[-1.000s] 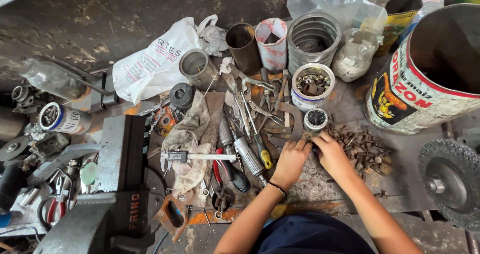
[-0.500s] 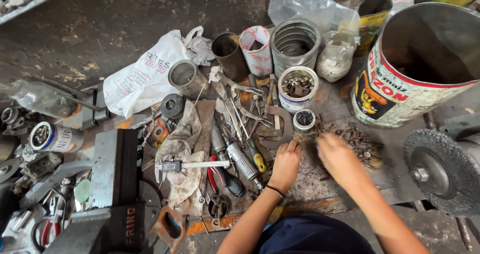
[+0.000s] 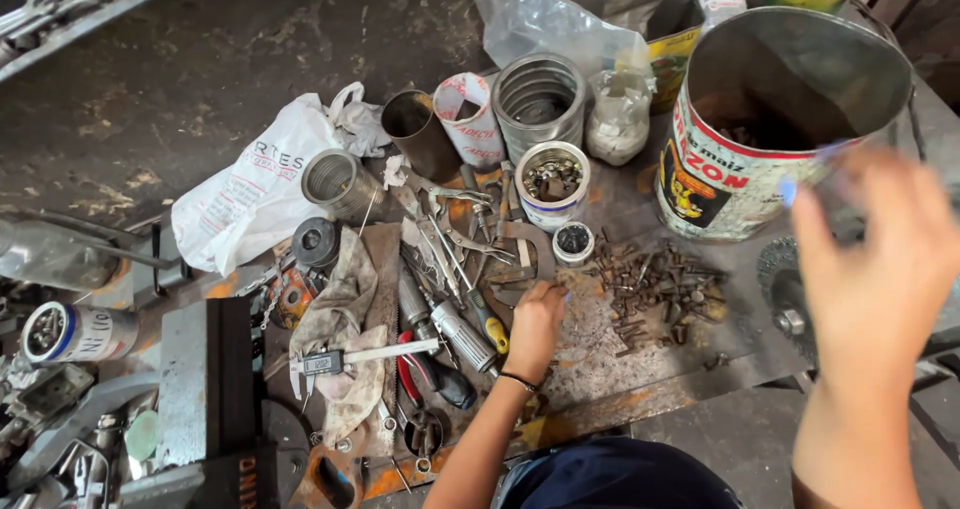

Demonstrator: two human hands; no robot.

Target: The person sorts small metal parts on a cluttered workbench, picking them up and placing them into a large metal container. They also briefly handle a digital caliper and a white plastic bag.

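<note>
Two bare hands work over a cluttered, rusty metal surface (image 3: 620, 369). The left hand (image 3: 535, 329), with a dark band at the wrist, lies palm down on the surface, its fingers curled loosely and the tips touching the plate at the left edge of a heap of rusty screws and bolts (image 3: 655, 284); whether it pinches one of them cannot be told. The right hand (image 3: 880, 259) is raised near the camera at the right, blurred, fingers spread wide and apart, with nothing seen in it. Just left of the left hand lies a screwdriver with a yellow and black handle (image 3: 487, 324), among a spread of pliers and other hand tools (image 3: 450, 254), and further left a digital caliper (image 3: 350, 359) rests on a dirty rag (image 3: 345, 309). Just beyond the heap stands a small round tin (image 3: 573, 242), and behind it a white cup full of small metal parts (image 3: 552, 181). Further back stand a ribbed grey can (image 3: 540, 99), a printed cup (image 3: 468, 119), a dark tin (image 3: 415, 129) and a clear plastic bag (image 3: 545, 24). A large open can with a red and white label (image 3: 770, 119) stands at the far right, partly hidden behind the raised hand, and a wire wheel (image 3: 785, 289) lies below it. To the left lie a silver can on its side (image 3: 335, 181) and a white plastic bag (image 3: 250, 194), with a dark block (image 3: 205, 384) at the near left edge. The floor beyond is dark, stained concrete (image 3: 250, 49).
</note>
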